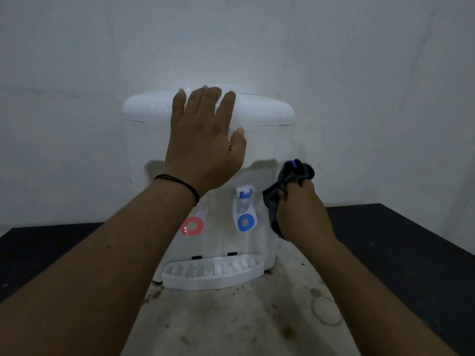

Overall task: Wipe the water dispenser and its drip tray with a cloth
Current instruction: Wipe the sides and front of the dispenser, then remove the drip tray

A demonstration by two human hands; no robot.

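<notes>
A white tabletop water dispenser (264,140) stands against the wall, with a red tap (192,226) and a blue tap (245,222) on its front. Its white slotted drip tray (213,274) juts out at the base and carries dark specks. My left hand (203,140) rests flat on the dispenser's upper front, fingers straight and reaching over the rounded lid. My right hand (299,211) grips a dark grey cloth (290,176) bunched against the dispenser's right front edge, beside the blue tap.
The dispenser sits on a dark table (411,240). A stained, dirty pale surface (231,317) with ring marks spreads in front of the drip tray. A plain pale wall (359,73) rises close behind.
</notes>
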